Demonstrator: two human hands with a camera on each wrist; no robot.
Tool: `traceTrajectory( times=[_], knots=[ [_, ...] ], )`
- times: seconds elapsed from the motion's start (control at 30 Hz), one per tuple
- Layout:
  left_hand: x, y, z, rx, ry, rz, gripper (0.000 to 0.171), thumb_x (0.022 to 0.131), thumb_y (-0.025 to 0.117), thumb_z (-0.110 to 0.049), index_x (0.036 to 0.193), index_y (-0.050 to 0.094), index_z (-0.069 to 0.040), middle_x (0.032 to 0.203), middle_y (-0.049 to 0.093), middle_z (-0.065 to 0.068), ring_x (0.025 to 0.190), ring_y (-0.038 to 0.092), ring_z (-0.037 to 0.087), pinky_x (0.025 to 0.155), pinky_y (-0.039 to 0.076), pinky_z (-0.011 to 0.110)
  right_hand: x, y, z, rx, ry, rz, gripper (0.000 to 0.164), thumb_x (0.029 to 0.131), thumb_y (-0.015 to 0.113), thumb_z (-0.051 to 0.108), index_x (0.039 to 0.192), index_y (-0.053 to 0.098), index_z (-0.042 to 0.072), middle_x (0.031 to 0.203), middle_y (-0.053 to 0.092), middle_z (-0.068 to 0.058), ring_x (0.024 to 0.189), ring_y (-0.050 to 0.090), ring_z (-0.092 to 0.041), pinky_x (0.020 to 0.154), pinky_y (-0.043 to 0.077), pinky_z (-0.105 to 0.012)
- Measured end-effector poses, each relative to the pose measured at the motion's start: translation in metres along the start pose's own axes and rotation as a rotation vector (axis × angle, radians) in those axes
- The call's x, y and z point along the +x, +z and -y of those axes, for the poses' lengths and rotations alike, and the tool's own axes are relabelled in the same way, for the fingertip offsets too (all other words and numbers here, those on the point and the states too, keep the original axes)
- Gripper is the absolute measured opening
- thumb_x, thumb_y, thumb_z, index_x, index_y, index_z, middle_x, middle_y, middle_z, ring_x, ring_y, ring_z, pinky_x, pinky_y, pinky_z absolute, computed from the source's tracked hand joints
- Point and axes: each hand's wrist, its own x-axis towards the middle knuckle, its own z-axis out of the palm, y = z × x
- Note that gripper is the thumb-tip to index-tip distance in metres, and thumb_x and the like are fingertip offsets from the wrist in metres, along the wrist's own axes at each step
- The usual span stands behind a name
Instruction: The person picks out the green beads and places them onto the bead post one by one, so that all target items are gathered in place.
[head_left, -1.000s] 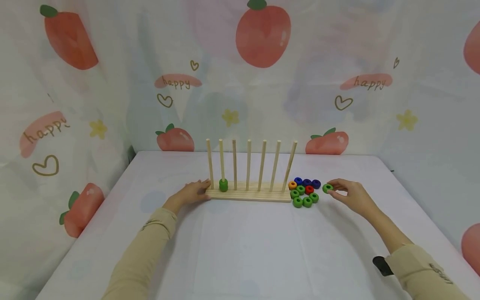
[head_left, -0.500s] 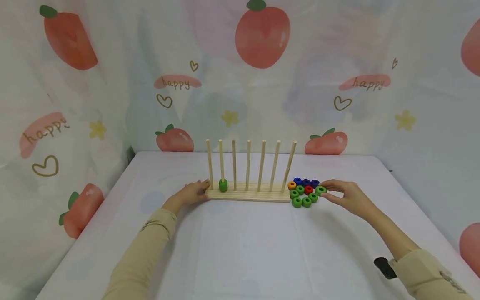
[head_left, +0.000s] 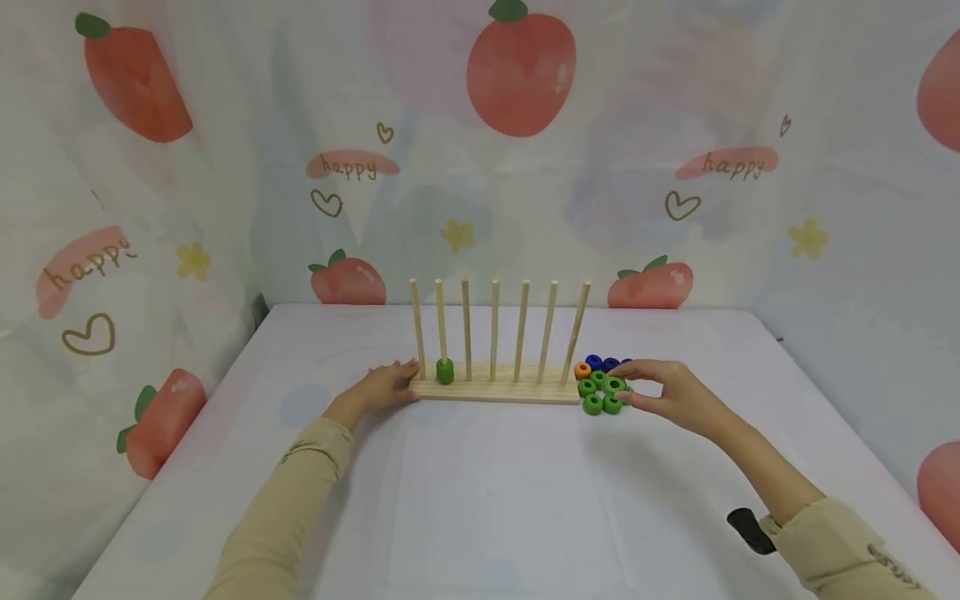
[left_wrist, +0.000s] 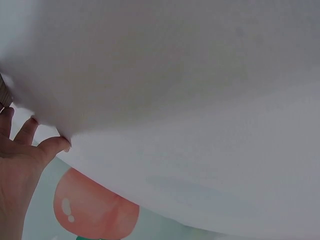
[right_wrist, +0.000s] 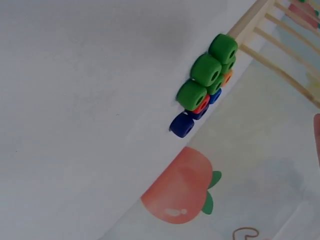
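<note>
A wooden peg rack [head_left: 495, 390] with a row of upright pegs stands on the table, also showing at the top right in the right wrist view. Stacked at the foot of its second peg from the left are two green beads [head_left: 445, 372]. My left hand [head_left: 381, 388] holds the rack's left end, thumb at the front and fingers behind. Between thumb and forefinger, my right hand [head_left: 671, 396] pinches a green bead [head_left: 614, 385] above the loose beads by the rack's right end. Only a bit of a finger [right_wrist: 317, 135] shows in the right wrist view.
Loose green beads [right_wrist: 206, 70] lie grouped with an orange bead [head_left: 582, 370], a red bead [right_wrist: 201, 104] and several blue beads [head_left: 593, 362]. A black object [head_left: 751, 531] is beside the right sleeve. A printed cloth wall [head_left: 525, 208] rises behind the white table [head_left: 480, 492].
My right hand has moved left with the pinched green bead, from right of the loose beads to above them, now covering some. The left hand has stayed on the rack.
</note>
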Motion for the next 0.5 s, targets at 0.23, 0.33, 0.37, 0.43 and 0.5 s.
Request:
traceTrajectory(
  times=[0.23, 0.33, 0.37, 0.43, 0.5],
  knots=[
    [0.000, 0.000, 0.001, -0.011, -0.022, 0.011, 0.064, 0.093, 0.058, -0.030, 0.144, 0.033, 0.001, 0.152, 0.028, 0.017, 0.139, 0.024, 0.046, 0.105, 0.015, 0.072, 0.010, 0.002, 0.019, 0.052, -0.050, 0.004, 0.031, 0.075, 0.074, 0.000, 0.106, 0.068, 0.001, 0.098, 0.072, -0.008, 0.089, 0.067, -0.014, 0.080, 0.056, -0.028],
    [0.000, 0.001, 0.001, -0.009, -0.030, 0.007, 0.065, 0.093, 0.059, -0.031, 0.144, 0.034, 0.000, 0.152, 0.028, 0.016, 0.139, 0.024, 0.045, 0.105, 0.015, 0.072, 0.014, 0.004, 0.023, 0.078, -0.087, 0.002, 0.031, 0.075, 0.074, -0.001, 0.106, 0.068, 0.001, 0.098, 0.072, -0.009, 0.088, 0.065, -0.007, 0.082, 0.052, -0.016],
    [0.000, 0.001, 0.001, -0.007, -0.029, 0.004, 0.065, 0.093, 0.059, -0.031, 0.144, 0.034, 0.000, 0.152, 0.028, 0.016, 0.139, 0.024, 0.046, 0.105, 0.015, 0.072, 0.015, 0.005, 0.024, 0.091, -0.101, 0.000, 0.032, 0.075, 0.074, -0.001, 0.106, 0.068, 0.000, 0.098, 0.072, -0.010, 0.087, 0.065, -0.006, 0.082, 0.050, -0.013],
    [0.000, 0.002, 0.002, -0.008, -0.024, 0.003, 0.065, 0.093, 0.059, -0.031, 0.143, 0.034, 0.001, 0.152, 0.028, 0.016, 0.138, 0.024, 0.046, 0.105, 0.015, 0.072, 0.017, 0.006, 0.026, 0.116, -0.128, -0.007, 0.033, 0.075, 0.074, -0.001, 0.107, 0.067, -0.002, 0.097, 0.072, -0.011, 0.086, 0.065, -0.007, 0.081, 0.048, -0.008],
    [0.001, 0.002, 0.002, -0.010, -0.016, 0.005, 0.065, 0.093, 0.059, -0.031, 0.143, 0.035, 0.001, 0.152, 0.028, 0.017, 0.138, 0.024, 0.046, 0.105, 0.015, 0.072, 0.019, 0.007, 0.027, 0.133, -0.152, -0.016, 0.034, 0.075, 0.075, -0.001, 0.107, 0.067, -0.003, 0.096, 0.072, -0.012, 0.085, 0.066, -0.008, 0.080, 0.047, -0.006]
  ],
)
